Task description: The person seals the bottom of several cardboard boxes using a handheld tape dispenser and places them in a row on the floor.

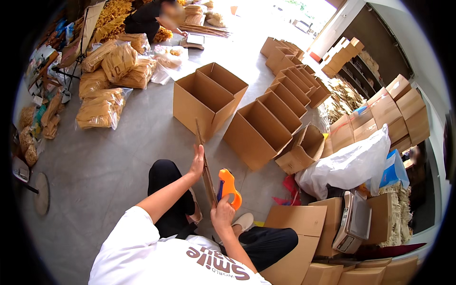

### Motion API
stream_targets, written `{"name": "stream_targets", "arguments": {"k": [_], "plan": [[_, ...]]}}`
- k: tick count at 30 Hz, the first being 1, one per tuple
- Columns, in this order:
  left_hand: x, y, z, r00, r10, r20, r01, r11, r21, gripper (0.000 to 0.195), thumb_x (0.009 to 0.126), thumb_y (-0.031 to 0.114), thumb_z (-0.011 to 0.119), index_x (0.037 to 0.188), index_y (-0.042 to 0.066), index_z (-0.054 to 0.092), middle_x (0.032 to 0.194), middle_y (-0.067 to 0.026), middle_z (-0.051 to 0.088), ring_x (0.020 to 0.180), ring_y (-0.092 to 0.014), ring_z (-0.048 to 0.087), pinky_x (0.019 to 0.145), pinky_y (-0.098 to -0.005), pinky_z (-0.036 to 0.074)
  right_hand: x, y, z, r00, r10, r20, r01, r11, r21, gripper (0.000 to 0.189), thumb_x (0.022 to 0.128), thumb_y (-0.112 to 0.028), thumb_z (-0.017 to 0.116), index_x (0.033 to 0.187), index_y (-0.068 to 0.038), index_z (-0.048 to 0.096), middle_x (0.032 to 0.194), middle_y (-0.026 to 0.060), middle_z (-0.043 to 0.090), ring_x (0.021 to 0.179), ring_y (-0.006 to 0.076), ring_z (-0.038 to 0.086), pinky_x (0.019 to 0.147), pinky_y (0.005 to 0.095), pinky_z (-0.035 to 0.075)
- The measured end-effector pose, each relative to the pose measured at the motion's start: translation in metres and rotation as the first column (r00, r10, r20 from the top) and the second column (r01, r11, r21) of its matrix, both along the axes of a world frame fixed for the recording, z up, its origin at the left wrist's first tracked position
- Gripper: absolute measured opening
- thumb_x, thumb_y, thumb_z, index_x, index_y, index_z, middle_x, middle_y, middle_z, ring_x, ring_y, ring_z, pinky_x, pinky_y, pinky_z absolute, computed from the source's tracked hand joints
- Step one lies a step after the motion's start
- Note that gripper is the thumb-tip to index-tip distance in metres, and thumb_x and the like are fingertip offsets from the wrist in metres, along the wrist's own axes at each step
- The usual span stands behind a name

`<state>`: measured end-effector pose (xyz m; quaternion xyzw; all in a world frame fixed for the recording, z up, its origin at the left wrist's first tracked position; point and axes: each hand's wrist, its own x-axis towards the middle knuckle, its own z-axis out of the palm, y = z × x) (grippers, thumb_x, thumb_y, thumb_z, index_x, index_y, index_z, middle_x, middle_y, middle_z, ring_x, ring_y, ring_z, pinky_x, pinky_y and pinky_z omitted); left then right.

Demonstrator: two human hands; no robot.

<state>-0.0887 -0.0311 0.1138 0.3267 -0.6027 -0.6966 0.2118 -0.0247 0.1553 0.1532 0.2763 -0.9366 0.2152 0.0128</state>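
Observation:
A flattened cardboard box stands on edge before me, seen almost edge-on. My left hand presses flat against its left face, fingers pointing up. My right hand is closed around an orange tape dispenser with a blue part, and its fingers also touch the lower end of the cardboard. Just beyond the cardboard, two open-topped cardboard boxes stand side by side on the floor. To their right, a row of open boxes runs away towards the bright doorway.
Plastic-wrapped bundles of dried material lie at the left. Another person crouches at the top beside a scale. At the right are a white plastic sack, stacked cartons, another scale and flat cardboard.

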Motion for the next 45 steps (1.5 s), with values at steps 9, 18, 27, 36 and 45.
{"name": "stream_targets", "arguments": {"k": [9,18,27,36,45], "plan": [[-0.010,0.001,-0.038,0.990,0.137,0.037,-0.106,0.888,-0.448,0.048,0.094,0.028,0.034,0.134,0.003,0.029,0.115,-0.0270,0.051,0.105,-0.039,0.051,0.087,-0.0403,0.041,0.000,0.022,-0.007,0.899,-0.122,0.421,0.180,0.978,-0.102,0.066,0.071,-0.046,0.069,0.100,0.006,0.040,0.079,0.0262,0.058,0.076,0.0411,0.059,0.067,0.0431,0.046],[-0.010,-0.008,-0.024,0.920,0.055,0.388,0.159,0.853,-0.498,0.064,0.084,0.015,0.044,0.137,-0.001,0.011,0.096,-0.0289,0.057,0.086,-0.043,0.056,0.077,-0.0467,0.045,-0.008,0.074,-0.030,0.833,-0.131,0.537,0.278,0.939,-0.202,0.061,0.071,-0.039,0.073,0.103,0.003,0.042,0.089,0.0139,0.055,0.081,0.0251,0.056,0.072,0.0344,0.045],[0.006,-0.022,0.003,0.855,-0.075,0.513,0.336,0.833,-0.438,0.093,0.067,0.001,0.055,0.137,0.000,-0.005,0.099,-0.0266,0.057,0.090,-0.040,0.057,0.080,-0.0426,0.045,0.005,0.057,0.005,0.968,-0.166,0.186,0.149,0.984,0.099,0.054,0.071,-0.038,0.066,0.095,0.003,0.040,0.065,0.0221,0.058,0.065,0.0401,0.060,0.061,0.0440,0.048],[-0.005,-0.065,-0.025,0.776,-0.386,0.500,0.628,0.551,-0.550,0.085,0.067,-0.005,0.048,0.140,0.011,0.006,0.106,-0.0245,0.055,0.102,-0.037,0.053,0.084,-0.0394,0.043,-0.008,0.109,0.006,0.911,-0.390,0.137,0.402,0.912,-0.081,0.043,0.071,-0.028,0.069,0.090,0.003,0.045,0.071,0.0217,0.057,0.068,0.0385,0.059,0.064,0.0438,0.046],[-0.011,-0.058,0.042,0.429,-0.525,0.735,0.898,0.163,-0.408,0.079,0.069,-0.009,0.049,0.136,0.018,0.018,0.106,-0.0195,0.058,0.103,-0.035,0.053,0.081,-0.0415,0.044,-0.032,0.147,0.010,0.814,-0.580,-0.026,0.450,0.659,-0.603,0.028,0.085,-0.012,0.059,0.102,0.006,0.046,0.087,0.0155,0.057,0.080,0.0260,0.057,0.074,0.0338,0.044]]}}
